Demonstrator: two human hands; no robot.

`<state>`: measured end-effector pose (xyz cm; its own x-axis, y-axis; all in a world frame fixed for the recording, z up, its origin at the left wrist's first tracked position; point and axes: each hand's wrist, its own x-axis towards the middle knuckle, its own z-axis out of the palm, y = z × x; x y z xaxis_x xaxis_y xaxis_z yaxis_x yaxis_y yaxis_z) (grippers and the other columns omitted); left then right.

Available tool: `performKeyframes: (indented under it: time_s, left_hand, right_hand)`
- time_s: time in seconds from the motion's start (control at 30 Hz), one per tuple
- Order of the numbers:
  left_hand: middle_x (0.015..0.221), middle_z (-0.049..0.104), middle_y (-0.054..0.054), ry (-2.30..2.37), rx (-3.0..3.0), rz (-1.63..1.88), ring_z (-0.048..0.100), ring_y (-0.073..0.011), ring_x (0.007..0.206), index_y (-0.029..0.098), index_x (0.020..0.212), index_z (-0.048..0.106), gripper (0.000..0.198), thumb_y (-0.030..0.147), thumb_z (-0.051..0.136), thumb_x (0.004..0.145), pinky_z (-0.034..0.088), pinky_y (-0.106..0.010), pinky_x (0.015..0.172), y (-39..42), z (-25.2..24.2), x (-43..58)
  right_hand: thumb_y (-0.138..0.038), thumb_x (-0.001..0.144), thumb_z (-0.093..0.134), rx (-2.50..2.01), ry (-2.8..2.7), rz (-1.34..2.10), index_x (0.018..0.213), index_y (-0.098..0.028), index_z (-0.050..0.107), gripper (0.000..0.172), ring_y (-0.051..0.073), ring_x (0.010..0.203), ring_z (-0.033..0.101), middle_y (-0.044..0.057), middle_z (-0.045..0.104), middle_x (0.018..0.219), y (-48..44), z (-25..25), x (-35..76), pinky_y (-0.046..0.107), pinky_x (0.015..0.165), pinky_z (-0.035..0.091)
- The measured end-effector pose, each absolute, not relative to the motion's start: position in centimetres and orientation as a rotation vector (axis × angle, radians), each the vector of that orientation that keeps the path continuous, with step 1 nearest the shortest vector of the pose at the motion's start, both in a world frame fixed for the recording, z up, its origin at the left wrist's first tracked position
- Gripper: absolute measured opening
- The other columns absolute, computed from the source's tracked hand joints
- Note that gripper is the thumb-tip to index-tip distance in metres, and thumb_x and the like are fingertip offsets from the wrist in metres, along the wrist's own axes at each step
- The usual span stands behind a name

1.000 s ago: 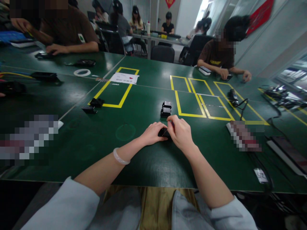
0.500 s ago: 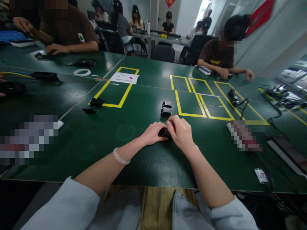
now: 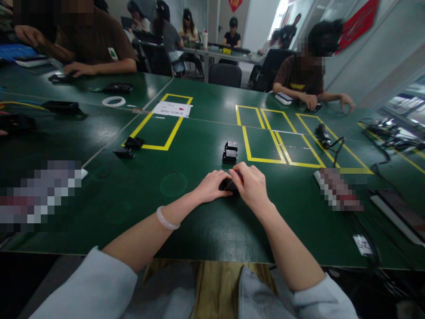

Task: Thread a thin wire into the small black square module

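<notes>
Blk part is being gripped in L hand fingers, just nearside of blk modules; R hand fingers are being curled over it, hold unclear. Prob. adj. step; steady L grip being needed next.

Small black object, its visible surface dark, partly hidden between two hands. Left hand holds left end: fingers along far side, thumb along near side. Right hand covers right end, fingers bent over it. Object low over green tabletop, near edge; full outline, table contact hidden.
</notes>
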<state>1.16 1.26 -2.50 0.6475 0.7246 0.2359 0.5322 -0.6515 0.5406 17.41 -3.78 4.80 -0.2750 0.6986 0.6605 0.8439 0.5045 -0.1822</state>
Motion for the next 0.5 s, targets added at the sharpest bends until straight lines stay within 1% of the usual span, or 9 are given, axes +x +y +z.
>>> performKeyframes:
  time_s: [0.2,0.4,0.5]
  left_hand:
    - [0.104,0.061,-0.005,1.011,2.444,0.594,0.055,-0.0256,0.096,0.022,0.111,0.058,0.044,0.044,0.072,0.076,0.044,-0.038,0.083,1.2,-2.4,1.13]
    - [0.106,0.06,-0.005,1.002,2.437,0.606,0.055,-0.0255,0.097,0.021,0.111,0.057,0.043,0.046,0.071,0.078,0.044,-0.037,0.083,1.2,-2.47,1.08]
    - [0.105,0.06,-0.004,1.013,2.438,0.599,0.055,-0.025,0.094,0.022,0.111,0.058,0.043,0.044,0.072,0.077,0.044,-0.037,0.082,1.18,-2.41,1.1]
  right_hand:
    - [-0.024,0.096,0.038,-1.26,-2.044,-0.249,0.091,-0.02,0.055,0.018,0.014,0.061,0.053,0.001,0.063,0.071,-3.94,5.05,17.24,0.027,0.065,0.036]
    - [-0.031,0.096,0.042,-1.268,-2.053,-0.198,0.091,-0.021,0.055,0.018,0.014,0.061,0.051,0.0,0.06,0.068,-4.02,4.92,17.19,0.026,0.065,0.037]
    - [-0.028,0.095,0.042,-1.263,-2.035,-0.209,0.093,-0.02,0.055,0.016,0.014,0.06,0.051,0.0,0.06,0.068,-4.0,4.81,17.17,0.026,0.065,0.038]
